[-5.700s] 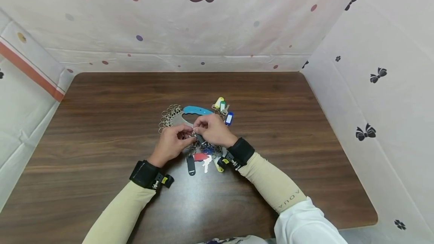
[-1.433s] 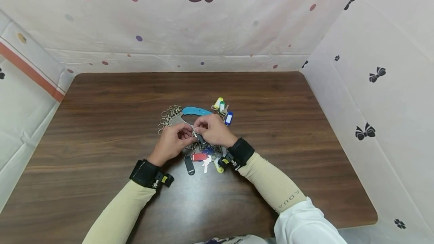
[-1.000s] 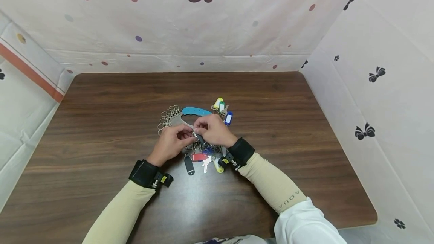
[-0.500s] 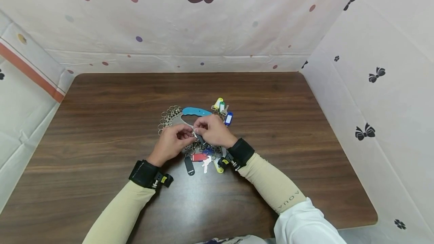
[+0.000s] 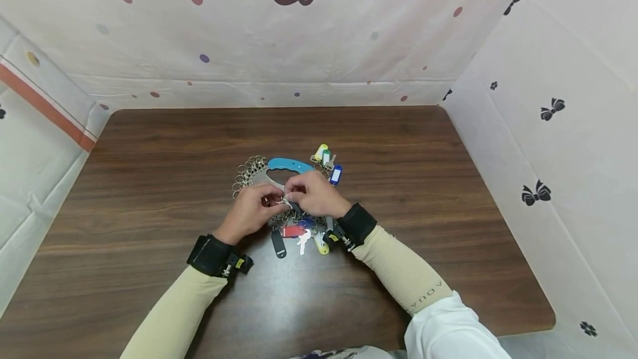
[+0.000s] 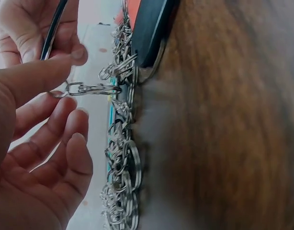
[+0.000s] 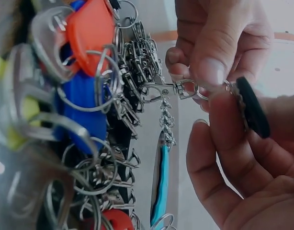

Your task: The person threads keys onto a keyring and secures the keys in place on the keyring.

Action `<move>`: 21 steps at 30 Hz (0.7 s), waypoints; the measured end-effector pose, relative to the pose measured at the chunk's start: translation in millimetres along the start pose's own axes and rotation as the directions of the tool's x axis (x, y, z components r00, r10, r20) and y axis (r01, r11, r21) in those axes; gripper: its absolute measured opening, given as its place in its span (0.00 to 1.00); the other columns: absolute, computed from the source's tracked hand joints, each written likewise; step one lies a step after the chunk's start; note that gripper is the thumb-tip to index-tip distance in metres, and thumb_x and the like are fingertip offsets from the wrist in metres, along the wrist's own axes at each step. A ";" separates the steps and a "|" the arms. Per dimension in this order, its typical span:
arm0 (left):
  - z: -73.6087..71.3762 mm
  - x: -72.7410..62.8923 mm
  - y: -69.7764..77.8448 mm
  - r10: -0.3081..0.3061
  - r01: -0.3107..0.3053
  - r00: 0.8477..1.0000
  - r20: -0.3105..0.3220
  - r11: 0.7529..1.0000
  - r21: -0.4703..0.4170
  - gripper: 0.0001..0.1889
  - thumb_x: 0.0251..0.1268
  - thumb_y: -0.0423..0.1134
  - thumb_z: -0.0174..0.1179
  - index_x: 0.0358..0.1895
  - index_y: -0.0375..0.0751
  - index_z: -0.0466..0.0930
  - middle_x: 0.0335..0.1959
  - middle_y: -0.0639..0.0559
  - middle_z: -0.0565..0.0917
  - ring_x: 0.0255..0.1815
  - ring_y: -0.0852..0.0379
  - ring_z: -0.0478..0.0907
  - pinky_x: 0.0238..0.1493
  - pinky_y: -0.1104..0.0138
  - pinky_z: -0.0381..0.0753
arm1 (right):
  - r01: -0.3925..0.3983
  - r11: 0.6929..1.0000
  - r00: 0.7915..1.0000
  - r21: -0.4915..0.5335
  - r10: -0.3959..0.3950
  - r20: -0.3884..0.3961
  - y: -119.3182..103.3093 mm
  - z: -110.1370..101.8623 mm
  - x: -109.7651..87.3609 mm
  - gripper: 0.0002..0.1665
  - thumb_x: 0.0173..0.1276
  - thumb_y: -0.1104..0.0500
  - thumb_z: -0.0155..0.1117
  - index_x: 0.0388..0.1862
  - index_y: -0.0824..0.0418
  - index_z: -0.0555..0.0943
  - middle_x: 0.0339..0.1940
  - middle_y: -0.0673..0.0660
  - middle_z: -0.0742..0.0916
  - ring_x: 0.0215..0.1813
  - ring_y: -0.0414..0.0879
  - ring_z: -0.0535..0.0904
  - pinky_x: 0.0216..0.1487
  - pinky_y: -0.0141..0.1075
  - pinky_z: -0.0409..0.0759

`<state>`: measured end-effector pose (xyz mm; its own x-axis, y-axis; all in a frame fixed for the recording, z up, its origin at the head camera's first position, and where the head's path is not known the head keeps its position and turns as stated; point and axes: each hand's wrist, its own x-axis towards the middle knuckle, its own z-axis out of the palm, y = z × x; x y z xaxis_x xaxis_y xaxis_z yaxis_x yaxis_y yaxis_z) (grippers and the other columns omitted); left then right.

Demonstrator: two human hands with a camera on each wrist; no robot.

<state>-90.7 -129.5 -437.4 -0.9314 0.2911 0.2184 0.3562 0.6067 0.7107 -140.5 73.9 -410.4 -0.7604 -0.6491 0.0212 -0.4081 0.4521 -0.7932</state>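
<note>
A key organiser with a blue handle [image 5: 289,164] and a silver plate lies on the table, its edge lined with metal clips and rings [image 6: 120,158]. In the right wrist view, my left hand [image 5: 249,212] pinches a small split ring [image 7: 201,92] between thumb and finger. That ring is joined to one swivel clip [image 7: 161,90] on the organiser. Opposite it, my right hand [image 5: 316,194] pinches a black key tag [image 7: 253,109] close to the ring. Fingers partly hide where tag and ring meet.
Below my hands hang a dark tag [image 5: 278,243], a red tag [image 5: 293,231], a silver key [image 5: 303,241] and a yellow tag [image 5: 321,244]. A blue tag [image 5: 336,174] and a green tag [image 5: 326,157] lie at the far right side. Patterned sheets border the wooden table [image 5: 423,181].
Both hands stay at the same spot; my right hand and wrist have shifted slightly rightward. Since the oldest frame, the dark tag below the hands has tilted a little.
</note>
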 end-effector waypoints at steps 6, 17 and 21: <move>-16.4 1.4 -4.2 0.001 -0.001 0.984 0.180 1.000 0.004 0.13 0.58 0.36 0.77 0.46 0.40 0.90 0.33 0.52 0.87 0.34 0.59 0.80 0.37 0.70 0.81 | -0.006 1.000 1.000 -0.017 0.007 0.029 -7.5 9.5 -7.5 0.06 0.74 0.64 0.67 0.38 0.60 0.89 0.27 0.50 0.87 0.30 0.39 0.76 0.33 0.28 0.74; -68.7 -6.4 -5.4 -0.166 0.162 0.974 0.151 0.986 0.036 0.14 0.71 0.29 0.58 0.55 0.35 0.87 0.47 0.43 0.90 0.43 0.52 0.82 0.45 0.65 0.83 | 0.085 0.987 0.984 -0.138 -0.062 0.165 -33.7 47.9 -14.2 0.07 0.77 0.58 0.65 0.41 0.56 0.90 0.29 0.44 0.87 0.29 0.34 0.76 0.34 0.24 0.73; -68.8 -6.2 -0.9 -0.185 0.183 0.982 0.035 0.982 0.049 0.13 0.73 0.32 0.58 0.54 0.35 0.88 0.49 0.40 0.90 0.38 0.50 0.82 0.40 0.65 0.80 | 0.121 0.982 0.981 -0.143 -0.097 0.166 -40.4 35.4 -20.1 0.10 0.78 0.57 0.63 0.46 0.58 0.90 0.30 0.47 0.88 0.29 0.37 0.78 0.35 0.27 0.76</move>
